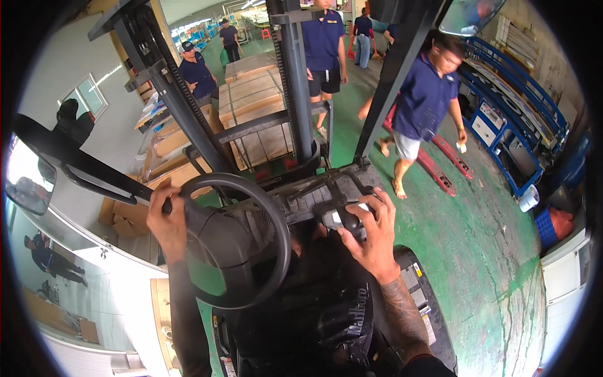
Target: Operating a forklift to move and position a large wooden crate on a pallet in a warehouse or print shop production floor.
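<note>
Black and round, the steering wheel (286, 242) sits near, a bit to the left. The left hand (166, 229) is curled closed on its left edge, around a dark bit that looks like a knob. To hold it well, keep that hand snug but soft, and turn slowly.

The right hand (375, 242) is just to the right of the wheel. Its fingers bend over the black levers (353, 221). I cannot tell if it squeezes one or just rests on top. A good way is to push one lever at a time, only a little, so nothing jumps.

Farther off, past the tall posts of the mast (298, 88), stands a stack of light brown boxes (251, 94) with dark straps. The posts block some of the view, and I cannot see the fork tips. It would help to lean and look around the posts first.

People are close, so slow is best. On the right, a barefoot walker (427, 94) is beside a red pallet jack (433, 168). Another person (323, 50) stands just past the right post, near the boxes. One more person (198, 75) is to the left of the stack. Toes could get hurt, so check that everyone is well away before moving anything.
</note>
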Demonstrator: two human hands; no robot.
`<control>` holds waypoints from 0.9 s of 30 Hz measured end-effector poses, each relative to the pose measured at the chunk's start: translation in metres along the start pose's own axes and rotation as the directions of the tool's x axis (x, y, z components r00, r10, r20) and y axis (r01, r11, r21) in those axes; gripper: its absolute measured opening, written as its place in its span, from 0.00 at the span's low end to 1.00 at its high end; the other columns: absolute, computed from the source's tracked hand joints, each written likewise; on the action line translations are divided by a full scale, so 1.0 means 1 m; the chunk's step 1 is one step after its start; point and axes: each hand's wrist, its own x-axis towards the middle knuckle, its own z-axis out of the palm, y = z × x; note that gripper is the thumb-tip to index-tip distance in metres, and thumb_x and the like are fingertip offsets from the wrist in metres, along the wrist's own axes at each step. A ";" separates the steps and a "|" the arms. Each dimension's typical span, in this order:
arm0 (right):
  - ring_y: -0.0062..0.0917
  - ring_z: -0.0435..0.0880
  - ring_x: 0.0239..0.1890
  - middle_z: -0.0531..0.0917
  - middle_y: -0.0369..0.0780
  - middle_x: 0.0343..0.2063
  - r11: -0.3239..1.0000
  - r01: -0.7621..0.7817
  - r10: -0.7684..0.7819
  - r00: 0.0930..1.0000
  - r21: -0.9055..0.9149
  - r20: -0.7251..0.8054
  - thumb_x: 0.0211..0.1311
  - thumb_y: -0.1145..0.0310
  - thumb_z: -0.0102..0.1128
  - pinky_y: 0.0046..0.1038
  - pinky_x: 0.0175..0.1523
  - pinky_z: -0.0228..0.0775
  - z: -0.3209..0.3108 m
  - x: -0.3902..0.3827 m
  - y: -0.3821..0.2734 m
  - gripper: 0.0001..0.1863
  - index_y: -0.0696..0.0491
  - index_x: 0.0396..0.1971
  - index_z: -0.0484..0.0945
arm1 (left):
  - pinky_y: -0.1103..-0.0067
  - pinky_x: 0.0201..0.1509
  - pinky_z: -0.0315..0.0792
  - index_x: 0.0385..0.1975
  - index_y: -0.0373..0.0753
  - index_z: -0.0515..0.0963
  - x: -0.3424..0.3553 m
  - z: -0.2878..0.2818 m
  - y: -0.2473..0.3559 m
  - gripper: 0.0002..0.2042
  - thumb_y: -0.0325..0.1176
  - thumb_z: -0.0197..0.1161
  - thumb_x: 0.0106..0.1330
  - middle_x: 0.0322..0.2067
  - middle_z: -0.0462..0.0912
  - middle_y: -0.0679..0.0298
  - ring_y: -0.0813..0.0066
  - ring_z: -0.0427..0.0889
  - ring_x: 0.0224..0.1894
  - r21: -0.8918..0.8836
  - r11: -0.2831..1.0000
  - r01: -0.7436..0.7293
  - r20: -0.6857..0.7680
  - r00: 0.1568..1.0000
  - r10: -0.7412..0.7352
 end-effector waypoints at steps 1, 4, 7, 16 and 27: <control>0.52 0.67 0.79 0.77 0.42 0.65 1.000 0.007 -0.007 1.000 0.001 -0.002 0.59 0.60 0.84 0.64 0.79 0.54 0.000 0.003 -0.002 0.27 0.46 0.58 0.84 | 0.71 0.70 0.76 0.45 0.33 0.87 -0.007 -0.014 -0.010 0.07 0.22 0.65 0.73 0.56 0.92 0.54 0.61 0.88 0.62 0.007 1.000 0.023 -0.052 0.998 -0.022; 0.53 0.66 0.79 0.77 0.42 0.64 1.000 0.018 -0.018 1.000 0.001 0.003 0.57 0.61 0.84 0.65 0.80 0.53 0.005 0.008 -0.007 0.27 0.46 0.57 0.84 | 0.63 0.74 0.75 0.41 0.34 0.87 -0.055 -0.056 -0.032 0.06 0.22 0.64 0.71 0.56 0.92 0.51 0.52 0.89 0.62 0.036 0.997 0.074 -0.121 0.990 -0.069; 0.55 0.67 0.79 0.78 0.41 0.64 0.999 0.047 -0.047 0.999 -0.006 -0.005 0.55 0.64 0.83 0.65 0.80 0.55 0.015 0.008 -0.005 0.28 0.47 0.56 0.82 | 0.52 0.80 0.67 0.35 0.32 0.83 -0.128 -0.077 -0.025 0.08 0.18 0.56 0.71 0.59 0.89 0.48 0.43 0.78 0.77 0.169 0.985 -0.026 -0.097 0.994 0.043; 0.59 0.69 0.76 0.79 0.44 0.60 0.997 0.078 -0.078 0.996 0.019 0.032 0.49 0.68 0.81 0.63 0.77 0.63 0.032 0.021 -0.008 0.24 0.50 0.48 0.81 | 0.28 0.84 0.53 0.24 0.41 0.85 -0.209 -0.037 0.051 0.06 0.25 0.60 0.58 0.55 0.92 0.59 0.31 0.76 0.78 0.010 0.999 0.039 0.166 0.985 -0.040; 0.58 0.69 0.76 0.81 0.43 0.60 0.998 0.057 -0.056 0.995 -0.017 0.081 0.49 0.67 0.80 0.60 0.76 0.63 0.052 0.031 -0.003 0.24 0.50 0.47 0.80 | 0.24 0.84 0.47 0.26 0.44 0.85 -0.201 -0.042 0.012 0.07 0.24 0.60 0.58 0.52 0.92 0.61 0.31 0.76 0.77 0.021 0.997 0.080 0.140 0.987 -0.082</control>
